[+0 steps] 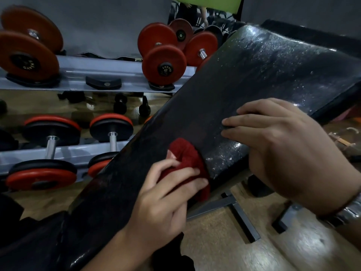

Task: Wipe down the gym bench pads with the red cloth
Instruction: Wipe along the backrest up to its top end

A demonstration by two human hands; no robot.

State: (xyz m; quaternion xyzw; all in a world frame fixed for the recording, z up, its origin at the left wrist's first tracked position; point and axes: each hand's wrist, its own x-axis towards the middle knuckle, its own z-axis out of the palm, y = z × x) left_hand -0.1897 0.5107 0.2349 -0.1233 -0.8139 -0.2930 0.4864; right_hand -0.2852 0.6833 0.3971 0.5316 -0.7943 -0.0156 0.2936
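At nine o'clock a grey rack [121,67] holds red weights [163,64] on its top shelf and black and red weights [52,127] on its lower shelf. Some black rests on the top shelf have no weight on them.

A long black pad [224,98] runs from seven o'clock up to one o'clock. It is tilted, with the high end far away. The far part looks wet and shiny.

At six o'clock the left hand [168,194] comes up from the bottom, palm down. Its fingers are curled tight around a bunched red cloth [187,153] and press it onto the pad near the pad's right edge.

At three o'clock the right hand [283,141] lies over the right edge of the pad. Its fingers are spread flat on top and hold nothing. A metal band [349,212] is on that wrist.

Under the pad at five o'clock are grey metal legs [240,212] on a wood floor [214,241].
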